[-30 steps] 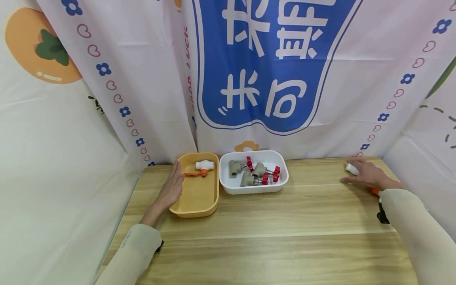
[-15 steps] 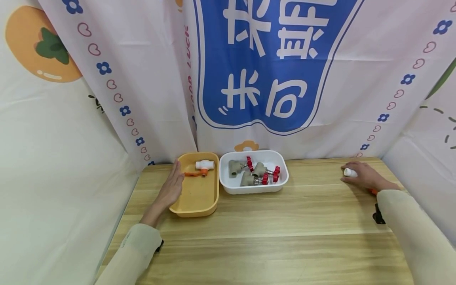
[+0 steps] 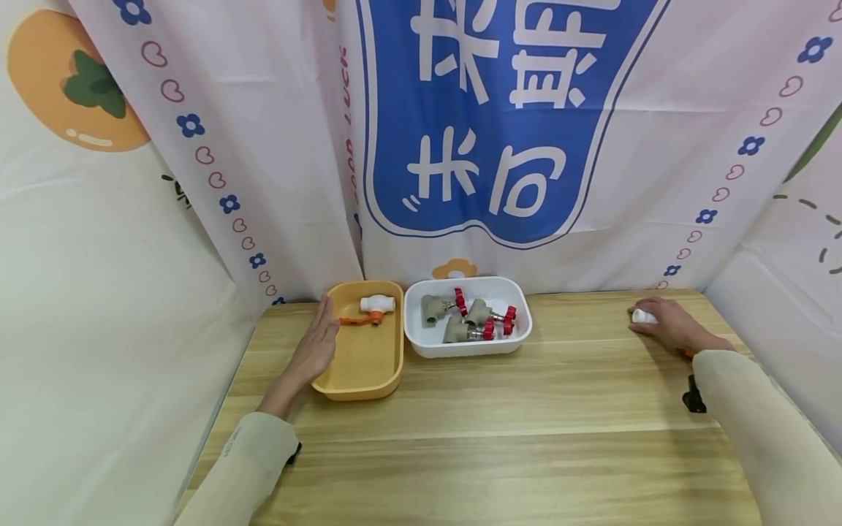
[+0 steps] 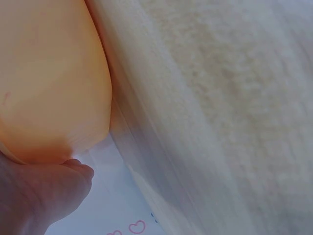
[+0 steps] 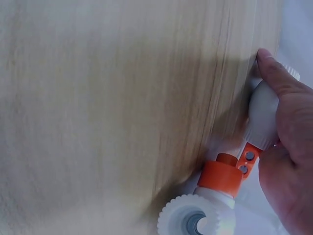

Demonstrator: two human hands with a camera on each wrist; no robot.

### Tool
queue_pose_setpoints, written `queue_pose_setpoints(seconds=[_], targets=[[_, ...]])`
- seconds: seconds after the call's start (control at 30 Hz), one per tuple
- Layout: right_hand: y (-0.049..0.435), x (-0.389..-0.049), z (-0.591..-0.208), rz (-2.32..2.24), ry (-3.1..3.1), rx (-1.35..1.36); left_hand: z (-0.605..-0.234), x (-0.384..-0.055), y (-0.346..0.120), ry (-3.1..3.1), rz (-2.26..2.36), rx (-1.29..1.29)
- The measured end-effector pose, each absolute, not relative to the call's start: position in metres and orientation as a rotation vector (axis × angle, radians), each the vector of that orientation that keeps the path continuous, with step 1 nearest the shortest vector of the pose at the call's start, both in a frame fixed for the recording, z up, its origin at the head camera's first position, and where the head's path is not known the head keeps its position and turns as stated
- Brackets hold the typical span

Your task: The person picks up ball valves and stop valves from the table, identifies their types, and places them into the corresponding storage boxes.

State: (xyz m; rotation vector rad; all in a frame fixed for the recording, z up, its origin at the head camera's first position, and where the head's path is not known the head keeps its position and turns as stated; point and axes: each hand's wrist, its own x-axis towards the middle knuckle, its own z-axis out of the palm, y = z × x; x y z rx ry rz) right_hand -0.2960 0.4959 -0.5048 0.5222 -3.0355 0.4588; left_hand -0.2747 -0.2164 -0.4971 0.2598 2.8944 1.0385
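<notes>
My right hand (image 3: 671, 323) grips a white ball valve (image 5: 264, 115) at the table's far right, thumb and fingers around its body. In the right wrist view, a second white ball valve (image 5: 217, 208) with an orange cap lies close by; an orange lever (image 5: 247, 159) shows between the two. My left hand (image 3: 318, 347) rests with straight fingers along the left side of the yellow tray (image 3: 358, 369). Inside that tray, toward the back, lies another white ball valve (image 3: 378, 305) with an orange handle. Up close, the left wrist view shows the tray's outer wall (image 4: 58, 83) beside the hand.
Right of the yellow tray stands a white tray (image 3: 468, 351) with several grey valves (image 3: 458, 332) with red knobs. The wooden table (image 3: 500, 438) meets a printed cloth (image 3: 592, 263) at the back and pale cloth walls at both sides.
My right hand has shifted slightly left with the white ball valve, whose end now shows nearer the viewer. My left hand stays against the yellow tray.
</notes>
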Motion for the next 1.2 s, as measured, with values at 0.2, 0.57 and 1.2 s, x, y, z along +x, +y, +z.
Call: queue_pose_setpoints(seconds=[0.2, 0.57, 1.2], targets=[[0.493, -0.295, -0.503, 0.497, -3.028, 0.479, -0.496, -0.274, -0.215, 2.899, 1.021, 0.266], [0.488, -0.291, -0.497, 0.547, -3.180, 0.328, -0.497, -0.275, -0.215, 2.898, 1.009, 0.274], [0.482, -0.295, -0.496, 0.559, -3.128, 0.366, -0.495, -0.273, -0.216, 2.901, 1.007, 0.265]])
